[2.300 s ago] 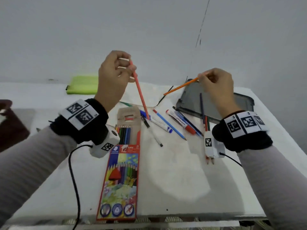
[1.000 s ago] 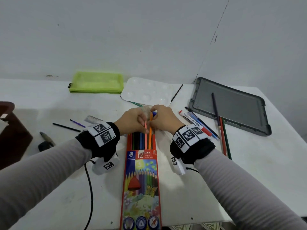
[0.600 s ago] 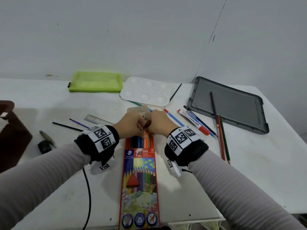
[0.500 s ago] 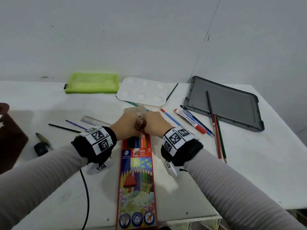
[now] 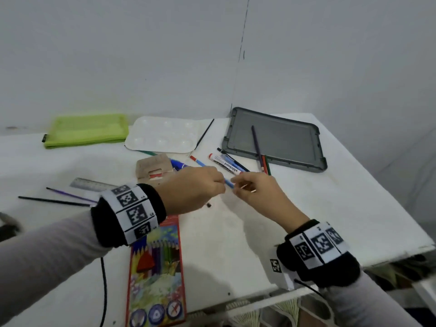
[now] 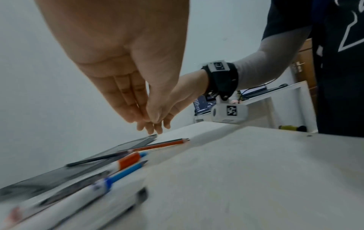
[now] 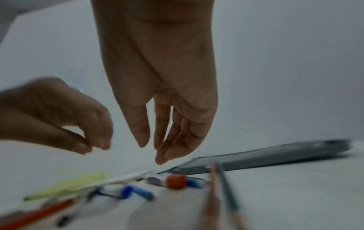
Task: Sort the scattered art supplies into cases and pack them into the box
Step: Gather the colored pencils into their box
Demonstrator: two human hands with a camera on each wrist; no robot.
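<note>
The coloured pencil box (image 5: pixel 157 267) lies flat near the table's front edge, its cardboard flap (image 5: pixel 154 169) open at the far end. My left hand (image 5: pixel 220 184) hovers to the right of the flap, thumb tip against straight fingers (image 6: pixel 126 109), nothing between them. My right hand (image 5: pixel 236 186) faces it a few centimetres away, fingers (image 7: pixel 141 135) relaxed and empty. A blue pen (image 5: pixel 203 164) lies on the table under both hands. Next to it are a whiteboard marker (image 5: pixel 225 164), a red pencil (image 5: pixel 264 165) and a green pencil (image 5: pixel 268 166).
A grey lid (image 5: pixel 295 138) with a dark pencil (image 5: pixel 257 142) on it sits at the back right. A white palette (image 5: pixel 162 135) and a green pouch (image 5: pixel 86 129) lie at the back. A ruler (image 5: pixel 92 185) and thin brushes (image 5: pixel 63 195) lie on the left.
Both hands have left the mouth of the pencil box and moved right, over the loose pens. The pink and orange pencils they held are no longer in them.
</note>
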